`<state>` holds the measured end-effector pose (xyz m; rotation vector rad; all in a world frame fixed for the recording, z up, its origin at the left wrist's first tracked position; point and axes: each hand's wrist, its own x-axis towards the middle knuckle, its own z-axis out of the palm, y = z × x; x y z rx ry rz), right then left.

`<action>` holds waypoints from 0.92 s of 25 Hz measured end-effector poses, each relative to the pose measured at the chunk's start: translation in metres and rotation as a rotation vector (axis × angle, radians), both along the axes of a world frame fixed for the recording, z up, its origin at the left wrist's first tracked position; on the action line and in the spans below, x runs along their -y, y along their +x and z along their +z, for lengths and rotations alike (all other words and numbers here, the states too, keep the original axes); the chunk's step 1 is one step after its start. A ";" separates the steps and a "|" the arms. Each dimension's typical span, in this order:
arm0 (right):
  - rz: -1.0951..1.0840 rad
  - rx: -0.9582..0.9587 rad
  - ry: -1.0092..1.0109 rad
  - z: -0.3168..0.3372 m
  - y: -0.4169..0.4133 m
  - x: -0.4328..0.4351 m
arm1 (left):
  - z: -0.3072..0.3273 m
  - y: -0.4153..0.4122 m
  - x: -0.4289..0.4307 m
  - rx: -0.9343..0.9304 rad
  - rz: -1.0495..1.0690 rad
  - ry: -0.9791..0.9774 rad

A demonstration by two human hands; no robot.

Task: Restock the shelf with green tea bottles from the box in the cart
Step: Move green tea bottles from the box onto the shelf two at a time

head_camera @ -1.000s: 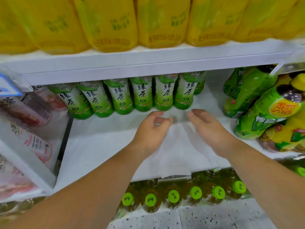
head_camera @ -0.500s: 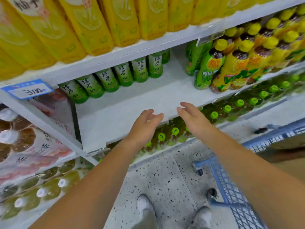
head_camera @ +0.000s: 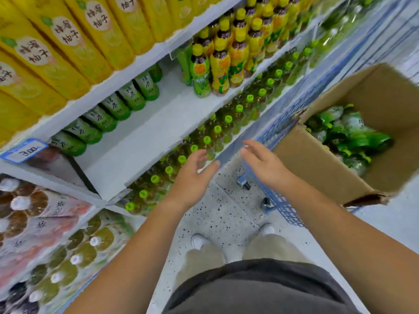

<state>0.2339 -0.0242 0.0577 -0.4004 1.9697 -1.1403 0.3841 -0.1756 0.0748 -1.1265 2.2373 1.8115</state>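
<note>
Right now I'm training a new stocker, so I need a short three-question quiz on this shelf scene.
1. True or false: the left hand and right hand hold nothing.
2. Where do the spare bottles lie? A) cardboard box B) floor C) top shelf
3. Fill in: the green tea bottles on the shelf stand along its ___.
Key: 1 true; 2 A; 3 back.
</note>
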 end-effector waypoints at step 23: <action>-0.598 -0.036 0.054 0.025 -0.137 -0.275 | 0.020 -0.269 -0.187 0.098 -0.513 -0.005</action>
